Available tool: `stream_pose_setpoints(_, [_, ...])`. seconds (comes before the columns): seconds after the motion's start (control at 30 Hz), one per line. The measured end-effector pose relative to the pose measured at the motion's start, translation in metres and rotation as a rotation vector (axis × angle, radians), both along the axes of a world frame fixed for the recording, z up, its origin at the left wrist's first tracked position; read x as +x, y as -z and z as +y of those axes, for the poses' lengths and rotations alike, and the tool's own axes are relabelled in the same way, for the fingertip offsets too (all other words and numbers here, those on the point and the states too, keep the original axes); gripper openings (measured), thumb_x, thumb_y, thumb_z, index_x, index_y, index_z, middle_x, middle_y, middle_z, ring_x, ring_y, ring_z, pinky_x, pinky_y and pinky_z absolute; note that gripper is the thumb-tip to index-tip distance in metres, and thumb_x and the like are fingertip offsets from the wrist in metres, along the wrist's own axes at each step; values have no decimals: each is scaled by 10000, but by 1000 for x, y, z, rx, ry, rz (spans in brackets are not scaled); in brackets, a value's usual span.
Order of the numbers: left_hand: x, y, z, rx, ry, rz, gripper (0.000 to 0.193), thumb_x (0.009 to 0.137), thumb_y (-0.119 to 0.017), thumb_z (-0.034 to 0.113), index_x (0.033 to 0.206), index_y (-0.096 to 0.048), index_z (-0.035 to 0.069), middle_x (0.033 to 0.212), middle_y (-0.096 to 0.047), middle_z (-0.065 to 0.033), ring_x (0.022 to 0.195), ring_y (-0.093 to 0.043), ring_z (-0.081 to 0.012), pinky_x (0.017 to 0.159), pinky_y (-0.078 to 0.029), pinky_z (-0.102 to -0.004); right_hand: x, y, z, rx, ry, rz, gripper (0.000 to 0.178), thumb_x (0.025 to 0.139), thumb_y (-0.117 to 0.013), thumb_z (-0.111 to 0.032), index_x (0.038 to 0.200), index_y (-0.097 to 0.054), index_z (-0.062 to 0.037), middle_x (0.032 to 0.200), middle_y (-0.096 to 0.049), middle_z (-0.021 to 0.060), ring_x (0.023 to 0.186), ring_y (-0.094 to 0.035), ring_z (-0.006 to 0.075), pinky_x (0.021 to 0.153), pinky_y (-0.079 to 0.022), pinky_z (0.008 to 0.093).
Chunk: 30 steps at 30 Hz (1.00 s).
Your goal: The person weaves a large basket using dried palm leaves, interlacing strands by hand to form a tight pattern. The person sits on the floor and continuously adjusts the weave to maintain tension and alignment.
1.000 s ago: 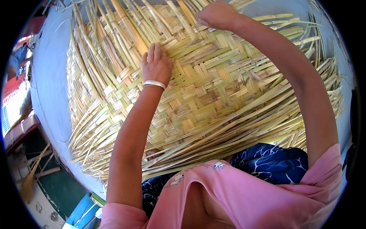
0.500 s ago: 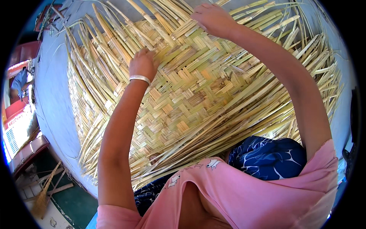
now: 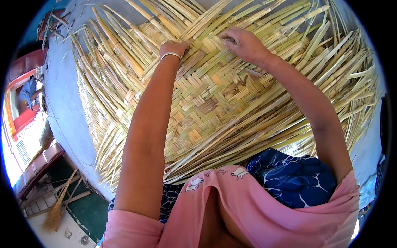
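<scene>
A half-woven mat (image 3: 198,107) of split reed strips lies spread before me, its middle plaited in a zigzag pattern. At its far part my left hand (image 3: 173,48), with a pale bangle on the wrist, is closed on the reed strips (image 3: 200,25) that slant away up and right. A little to the right, my right hand (image 3: 246,46) hovers over or rests lightly on the weave, fingers loosely curled and apart from the thumb, with nothing visible between them. Long loose strip ends fan out around the mat's edges.
A thick bundle of unwoven reeds (image 3: 248,124) runs along the near side. Bluish-grey floor (image 3: 66,103) surrounds the mat. At the left lie a broom (image 3: 53,215) and some wooden sticks; a red ledge (image 3: 41,165) and a person in blue (image 3: 28,93) are beyond.
My left hand has moved right, onto the slanting strips. My right hand has come down toward me from the far edge, off the strips there.
</scene>
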State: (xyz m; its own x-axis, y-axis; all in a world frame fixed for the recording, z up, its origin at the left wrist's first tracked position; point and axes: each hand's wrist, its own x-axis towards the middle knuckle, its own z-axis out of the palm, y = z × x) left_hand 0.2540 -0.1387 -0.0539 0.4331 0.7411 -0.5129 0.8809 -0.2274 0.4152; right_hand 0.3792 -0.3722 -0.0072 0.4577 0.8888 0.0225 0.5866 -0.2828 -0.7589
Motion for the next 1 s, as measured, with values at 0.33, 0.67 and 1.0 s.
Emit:
stream_pose_setpoints(0.33, [-4, 14, 4, 7, -47, -119, 324, 686, -731, 274, 853, -652, 8, 789, -637, -84, 635, -568, -164, 578, -455, -284, -2, 5, -11, 58, 14, 36, 239, 834, -537, -106, 1058, -564, -27, 927, -583, 105, 866, -574, 229, 795, -460, 314])
stream_pose_setpoints(0.67, [6, -12, -25, 186, 28, 34, 660, 603, -765, 451, 1017, -597, -36, 932, -650, -189, 832, -642, -278, 767, -495, -343, -16, -8, -7, 91, 3, 146, 212, 845, -543, -203, 937, -587, -17, 891, -603, 141, 836, -582, 295, 754, -459, 377])
stream_pose_setpoints(1.0, [17, -25, -47, 207, 50, 61, 421, 620, -689, 330, 882, -651, 3, 931, -654, -190, 874, -637, -286, 808, -488, -353, -13, -13, -15, -37, 27, 179, 236, 860, -546, -190, 1014, -576, -14, 927, -609, 121, 837, -590, 240, 764, -463, 333])
